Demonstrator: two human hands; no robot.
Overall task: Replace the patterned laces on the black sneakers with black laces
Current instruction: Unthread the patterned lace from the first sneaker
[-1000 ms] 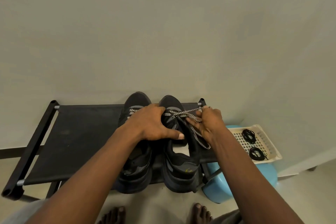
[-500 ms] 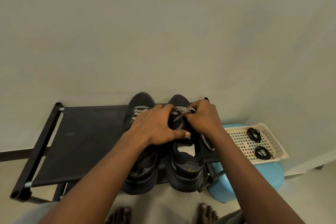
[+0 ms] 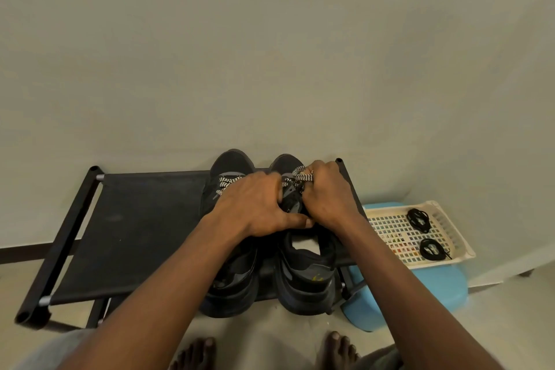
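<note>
Here the right hand (image 3: 327,198), fingers curled, pinches the black-and-white zigzag lace (image 3: 303,178) of the right-hand black mesh sneaker (image 3: 309,273). Just beside those fingers, the left hand (image 3: 258,207) grips that shoe's upper. Two coiled black laces (image 3: 418,218) lie well right of the fingers in a cream plastic basket (image 3: 447,228).

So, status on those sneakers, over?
Left hand grips right sneaker, right hand pinches its patterned lace. Black laces in basket, untouched. Nothing in the way.

Black fabric rack (image 3: 144,228), blue stool (image 3: 435,288), cream basket (image 3: 448,227).
</note>
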